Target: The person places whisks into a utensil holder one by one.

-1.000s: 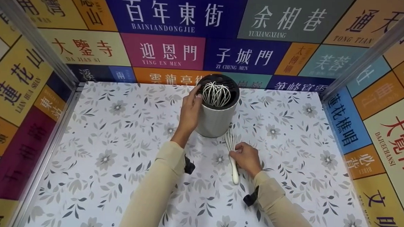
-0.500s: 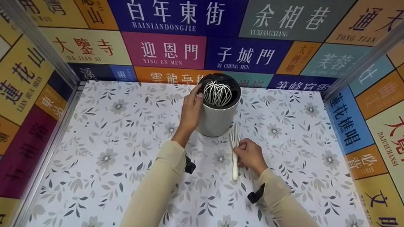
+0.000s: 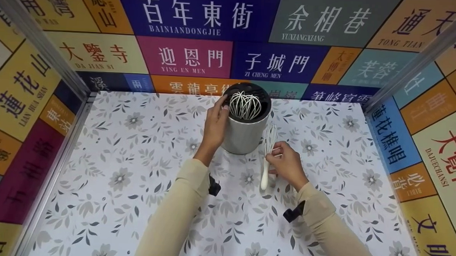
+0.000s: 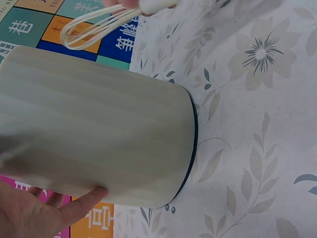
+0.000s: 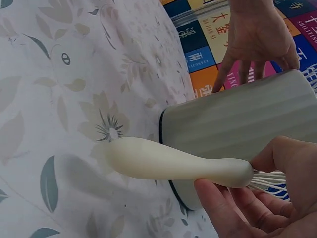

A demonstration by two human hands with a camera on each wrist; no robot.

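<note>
A grey cylindrical utensil holder (image 3: pixel 243 138) with a black top stands upright at the back of the table. White wire whisk loops (image 3: pixel 245 105) stick up from it; their handles are hidden inside. My left hand (image 3: pixel 215 125) rests against the holder's left side with its fingers extended, as the right wrist view also shows. To the right of the holder, my right hand (image 3: pixel 288 161) pinches a whisk (image 5: pixel 163 161) where its cream handle meets the wires. This whisk is raised off the cloth, wires pointing up and away. In the left wrist view its loops (image 4: pixel 94 29) appear beyond the holder.
A white cloth (image 3: pixel 113 200) with grey flowers and leaves covers the table. Colourful panels with Chinese lettering (image 3: pixel 194 15) rise close behind the holder. More panels flank the left and right sides, with metal posts (image 3: pixel 416 55) at the corners.
My right hand has lifted the whisk and moved it away from me and slightly right, alongside the holder. The left hand and the holder have stayed in place.
</note>
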